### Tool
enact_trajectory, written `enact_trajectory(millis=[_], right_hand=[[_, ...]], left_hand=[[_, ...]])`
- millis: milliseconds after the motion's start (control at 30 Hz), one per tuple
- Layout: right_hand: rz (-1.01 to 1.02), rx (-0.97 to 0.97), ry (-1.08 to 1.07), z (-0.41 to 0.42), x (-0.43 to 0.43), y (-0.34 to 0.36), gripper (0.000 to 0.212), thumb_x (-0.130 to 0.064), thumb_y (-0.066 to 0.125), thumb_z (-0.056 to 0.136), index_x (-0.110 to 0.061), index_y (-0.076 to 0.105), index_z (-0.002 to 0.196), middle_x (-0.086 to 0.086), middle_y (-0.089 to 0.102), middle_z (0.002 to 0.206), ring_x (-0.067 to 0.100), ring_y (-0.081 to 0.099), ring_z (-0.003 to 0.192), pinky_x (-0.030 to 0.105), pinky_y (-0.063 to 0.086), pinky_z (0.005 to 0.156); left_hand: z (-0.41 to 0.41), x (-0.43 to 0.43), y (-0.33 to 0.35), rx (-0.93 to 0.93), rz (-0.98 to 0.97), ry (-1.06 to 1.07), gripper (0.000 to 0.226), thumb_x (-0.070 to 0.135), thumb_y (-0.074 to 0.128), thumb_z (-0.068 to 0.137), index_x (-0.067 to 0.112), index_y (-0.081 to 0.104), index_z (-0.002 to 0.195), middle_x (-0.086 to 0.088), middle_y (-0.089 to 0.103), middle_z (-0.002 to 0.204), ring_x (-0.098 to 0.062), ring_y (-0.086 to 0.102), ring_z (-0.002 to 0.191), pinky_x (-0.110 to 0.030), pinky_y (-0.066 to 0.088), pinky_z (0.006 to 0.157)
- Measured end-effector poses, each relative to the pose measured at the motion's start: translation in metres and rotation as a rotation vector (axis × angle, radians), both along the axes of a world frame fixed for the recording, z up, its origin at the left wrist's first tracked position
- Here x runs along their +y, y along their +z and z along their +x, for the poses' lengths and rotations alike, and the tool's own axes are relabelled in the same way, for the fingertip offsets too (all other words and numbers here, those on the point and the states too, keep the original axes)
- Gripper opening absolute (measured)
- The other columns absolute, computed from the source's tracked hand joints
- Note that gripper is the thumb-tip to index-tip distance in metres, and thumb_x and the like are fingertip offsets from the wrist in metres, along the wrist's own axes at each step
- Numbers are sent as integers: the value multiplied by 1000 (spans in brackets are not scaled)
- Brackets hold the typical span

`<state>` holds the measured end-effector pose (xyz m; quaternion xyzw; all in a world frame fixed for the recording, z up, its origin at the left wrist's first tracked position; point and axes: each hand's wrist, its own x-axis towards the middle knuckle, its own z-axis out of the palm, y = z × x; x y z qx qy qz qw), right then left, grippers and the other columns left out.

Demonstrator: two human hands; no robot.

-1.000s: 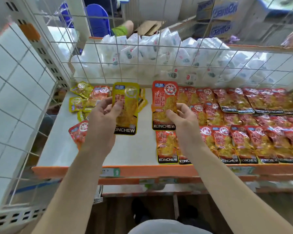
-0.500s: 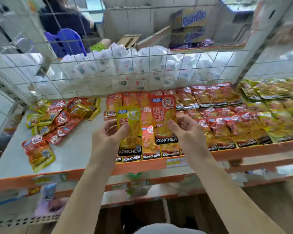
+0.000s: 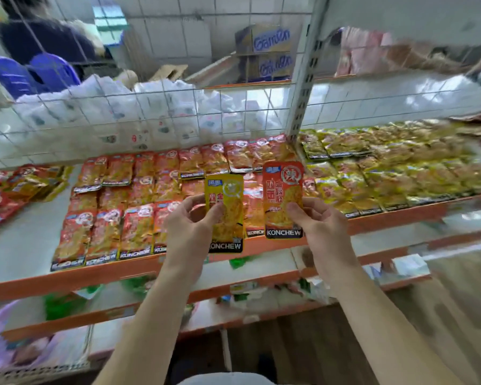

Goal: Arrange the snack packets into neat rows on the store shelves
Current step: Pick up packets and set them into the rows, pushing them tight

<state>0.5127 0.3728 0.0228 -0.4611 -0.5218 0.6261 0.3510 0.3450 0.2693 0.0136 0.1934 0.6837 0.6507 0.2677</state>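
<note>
Snack packets, two of them, are up in our hands in front of the shelf [image 3: 25, 245], over its orange front edge. Our left hand [image 3: 188, 234] pinches the yellow packet [image 3: 225, 215] near its left side, thumb on the face and fingers curled behind. Our right hand [image 3: 318, 229] pinches the red packet [image 3: 282, 198] the same way near its right side.

We judge the main risk to be a swap of flavours. The red rows [image 3: 150, 204] fill the left section and the yellow rows [image 3: 386, 168] the right one, past the upright post [image 3: 300, 93], and both hands sit close to that boundary. A pinch at one edge also leaves a slick pouch free to swing or slip. A packet set down carelessly could nudge the overlapping front row toward the lip.

Both packets are flat, glossy pouches held upright, with pale strands showing on the face and a black KONCHEW band at the bottom. The red one carries a round seal near its top.

Further left on the shelf lies a loose heap [image 3: 17, 190] of mixed packets, not in rows. A wire mesh [image 3: 122, 120] backs the shelf, with what seem to be white bags [image 3: 156, 104] beyond it, though blur leaves that uncertain.
</note>
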Motion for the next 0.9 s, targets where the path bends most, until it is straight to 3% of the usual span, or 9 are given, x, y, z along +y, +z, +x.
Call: enact_trajectory(millis=[133,233,300,400,533,800,900], right_hand=[[12,-55,-52,27,17,-8,3,-21,72,90,-23,71,88,-1,77,87,19,73,87,37,56,83],[54,-133,-80,39,28,-16,10,-19,70,92,-20,71,102,-1,76,95,18,72,92,31,56,83],[106,-203,-65,43,35,-20,16,-18,67,94,-15,71,110,-3,75,97,13,71,92,23,54,79],[172,-286,-45,37,51,-23,22,-18,67,95,-13,70,116,-4,75,101,9,70,94,19,53,79],[252,-382,-22,14,69,-27,29,-14,69,93,-8,68,121,-7,72,94,6,68,89,24,56,85],[369,-586,100,-21,70,-33,41,-14,71,92,-8,61,131,-1,66,98,16,66,95,30,55,89],[371,-611,110,-29,69,-34,40,-13,71,92,-6,62,130,-5,60,92,12,60,88,21,50,81]], left_hand=[[22,14,-6,-4,-52,-16,18,18,79,86,31,67,92,-5,75,97,-22,71,91,-39,58,83],[26,24,-11,-16,-89,-15,16,22,79,86,28,68,96,-8,74,100,-30,71,96,-52,59,86],[24,31,-14,-17,-110,-6,17,25,80,86,29,68,97,-6,74,99,-29,71,96,-53,59,86],[18,42,-18,22,-122,1,17,25,78,87,30,67,99,-4,73,100,-24,70,95,-39,59,83],[4,50,-21,22,-121,-7,14,19,73,91,22,66,102,0,70,96,-11,65,84,-8,47,61],[-23,48,-30,-6,-109,10,17,19,73,91,30,61,95,0,67,95,-11,63,84,-6,46,60],[-29,46,-34,-16,-101,16,17,20,73,91,30,61,96,0,68,94,-11,64,85,-8,48,60]])
